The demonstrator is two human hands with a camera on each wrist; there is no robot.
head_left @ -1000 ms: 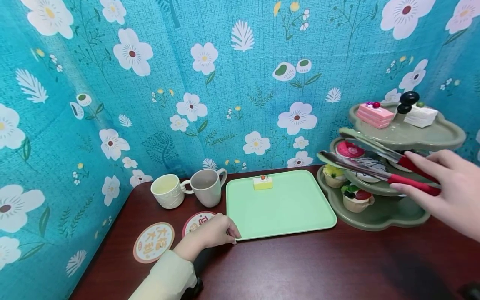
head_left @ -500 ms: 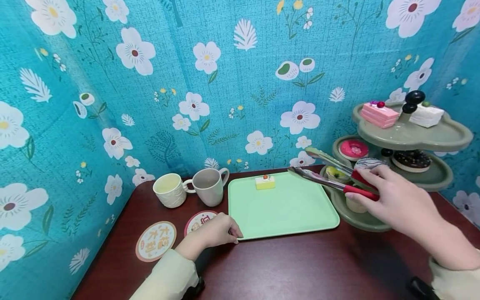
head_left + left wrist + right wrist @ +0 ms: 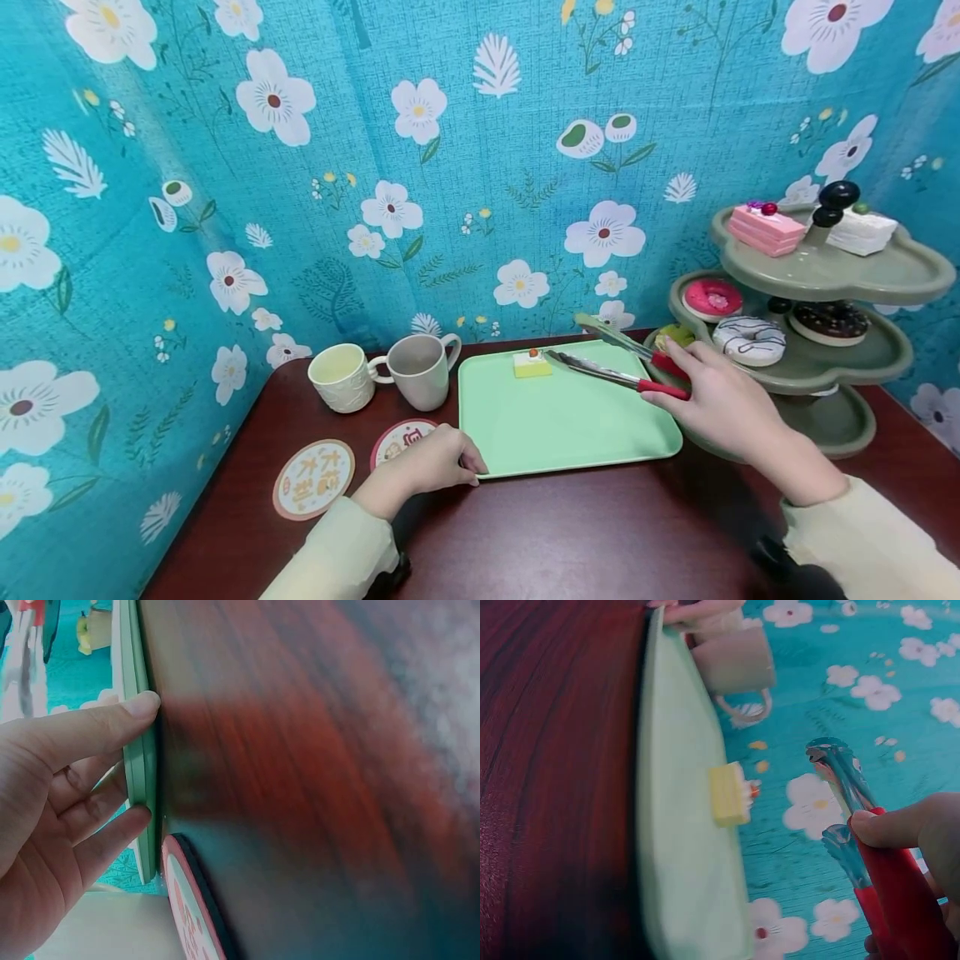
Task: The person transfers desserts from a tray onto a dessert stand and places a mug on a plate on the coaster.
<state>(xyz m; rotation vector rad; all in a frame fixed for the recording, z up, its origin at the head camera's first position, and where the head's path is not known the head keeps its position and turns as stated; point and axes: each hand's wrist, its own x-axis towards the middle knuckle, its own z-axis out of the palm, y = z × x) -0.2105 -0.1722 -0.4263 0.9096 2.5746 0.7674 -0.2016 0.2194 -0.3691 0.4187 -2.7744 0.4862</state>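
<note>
My left hand (image 3: 442, 460) pinches the near left corner of a light green tray (image 3: 570, 425). In the left wrist view its thumb lies against the tray's outer edge (image 3: 139, 776), with the fingers bent round it. A small yellow cake slice (image 3: 532, 364) with white topping and a red-orange berry sits near the tray's back edge. My right hand (image 3: 723, 404) grips red-handled metal tongs (image 3: 600, 372) above the tray's right side. The tongs' arms are spread with nothing between them, their tips pointing left, close to the cake slice in the head view.
A three-tier stand (image 3: 840, 279) at the right bears a pink cake slice (image 3: 767, 230), a white one (image 3: 860, 231) and several doughnuts. Left of the tray are a grey mug (image 3: 420, 375), a cream cup (image 3: 342, 382) and two round coasters (image 3: 313, 481). A flowered cloth (image 3: 480, 192) hangs behind.
My right hand has carried the tongs left from in front of the tiered stand to over the tray. The left hand has stayed at the tray's corner.
</note>
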